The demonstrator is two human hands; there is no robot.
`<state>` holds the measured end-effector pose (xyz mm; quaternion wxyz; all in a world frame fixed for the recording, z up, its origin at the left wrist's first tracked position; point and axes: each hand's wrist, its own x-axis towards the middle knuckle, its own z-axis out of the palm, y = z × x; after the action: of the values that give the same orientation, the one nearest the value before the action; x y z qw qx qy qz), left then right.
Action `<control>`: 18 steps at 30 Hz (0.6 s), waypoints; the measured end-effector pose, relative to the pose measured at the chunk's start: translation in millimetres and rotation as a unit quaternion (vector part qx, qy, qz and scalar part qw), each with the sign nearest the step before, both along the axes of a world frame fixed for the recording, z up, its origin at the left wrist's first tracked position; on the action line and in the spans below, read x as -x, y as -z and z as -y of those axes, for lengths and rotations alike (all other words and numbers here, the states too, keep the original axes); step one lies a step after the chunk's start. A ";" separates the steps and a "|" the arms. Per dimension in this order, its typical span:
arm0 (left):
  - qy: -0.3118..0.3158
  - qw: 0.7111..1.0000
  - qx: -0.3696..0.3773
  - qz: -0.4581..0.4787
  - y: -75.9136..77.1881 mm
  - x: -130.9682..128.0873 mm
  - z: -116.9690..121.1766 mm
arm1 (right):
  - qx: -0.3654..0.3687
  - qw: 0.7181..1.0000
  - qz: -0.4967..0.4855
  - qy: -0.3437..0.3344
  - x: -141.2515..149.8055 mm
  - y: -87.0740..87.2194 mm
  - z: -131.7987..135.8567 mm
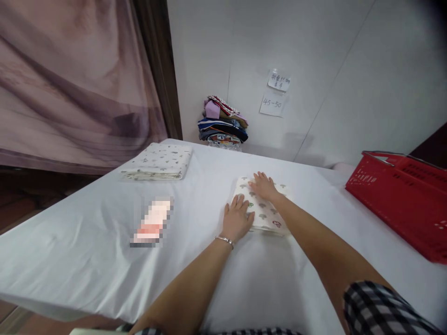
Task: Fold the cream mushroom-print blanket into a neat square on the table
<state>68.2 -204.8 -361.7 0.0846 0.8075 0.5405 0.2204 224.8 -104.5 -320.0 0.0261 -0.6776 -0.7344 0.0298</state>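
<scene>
A folded white cloth (265, 215) with a grey mushroom-like print lies flat on the white-covered table (195, 274). My left hand (238, 217), a bracelet at its wrist, rests on the cloth's left edge with fingers spread. Farther back, my right hand (263, 187) lies flat across the top of the same cloth, fingers stretched out. Neither hand grips anything. Toward the table's far left corner sits a second folded white cloth (160, 160) with a small dark print, apart from both hands.
A blurred-out flat object (153, 222) lies left of my hands. At the right stands a red plastic basket (401, 200). Behind the table rises a stack of folded clothes (223, 123) by the wall. A pinkish curtain (77, 83) hangs at the left.
</scene>
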 end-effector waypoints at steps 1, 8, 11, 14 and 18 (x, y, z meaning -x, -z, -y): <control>-0.001 1.000 0.001 -0.001 0.7 -0.1 -0.4 | 0.001 1.000 -0.004 -0.004 4.9 6.3 -2.8; -0.007 1.000 -0.001 -0.005 3.4 -1.5 -2.7 | -0.002 1.000 -0.014 -0.007 11.4 36.1 -4.9; -0.007 1.000 -0.002 -0.006 3.1 -1.8 -3.0 | 0.006 1.000 -0.023 -0.007 10.0 35.2 -5.7; -0.005 1.000 -0.005 -0.008 3.0 -1.4 -2.9 | 0.008 0.999 -0.039 -0.007 11.4 31.1 -6.6; -0.005 1.000 -0.009 -0.010 2.7 -0.5 -2.0 | 0.013 0.998 -0.055 -0.006 3.6 21.4 -6.2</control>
<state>68.7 -202.8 -364.4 0.0704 0.8075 0.5435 0.2179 221.3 -98.3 -341.4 0.0579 -0.6707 -0.7355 0.0764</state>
